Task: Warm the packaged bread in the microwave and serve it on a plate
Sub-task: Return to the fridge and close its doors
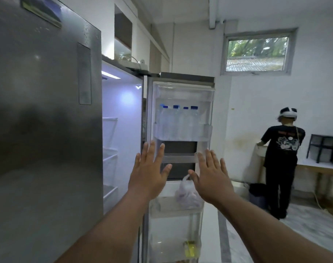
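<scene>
- The packaged bread cannot be seen for sure. A thin white plastic bag [187,196] with something inside sits in a shelf of the open fridge door [180,149], but what is in it cannot be told.
- The left hand [148,173] is held up flat in front of the door, its grip spread wide, holding nothing.
- The right hand [209,177] is up beside it, grip spread wide too, holding nothing. Its thumb is just above the top of the bag.
- Higher up on the door, a row of water bottles [178,122] with blue caps stands in a clear shelf.
- Low on the door is a bottle of yellow liquid [189,247].
- Inside the fridge [122,130] a light is on and the clear shelves look bare.
- The other fridge door [44,130], grey and shiny, is shut on the left.
- Far off on the right, another person [281,158] in black clothes stands with their back turned, near a worktop [321,167] with a black rack [324,149] on it.
- A small window [256,54] is high on the white wall.
</scene>
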